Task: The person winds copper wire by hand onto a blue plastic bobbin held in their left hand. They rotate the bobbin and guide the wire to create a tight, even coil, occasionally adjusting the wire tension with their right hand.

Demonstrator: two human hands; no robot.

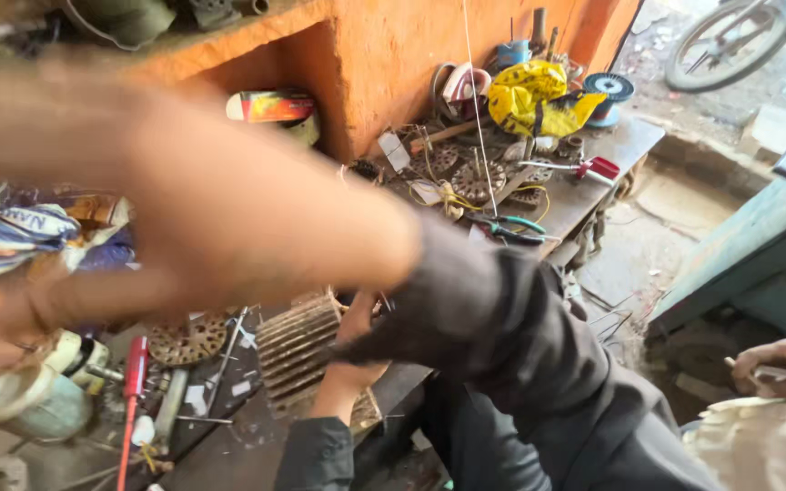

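Note:
My left hand (357,332) grips the right side of a ribbed metal motor core (297,350) that stands on the cluttered workbench (229,450). My right hand (138,200) is raised close to the camera at the left, on a dark-sleeved arm that crosses the view from the lower right. It is heavily smeared by motion, so its fingers and anything in them cannot be made out. A thin pale wire (477,100) runs straight up from the bench at the back.
A red-handled screwdriver (131,400), a round slotted plate (188,338) and a pale cup-shaped housing (34,400) lie at the left. Pliers (516,227), a yellow bag (539,95) and a wire spool (609,88) sit farther back. Another person's hand (780,368) is at the right.

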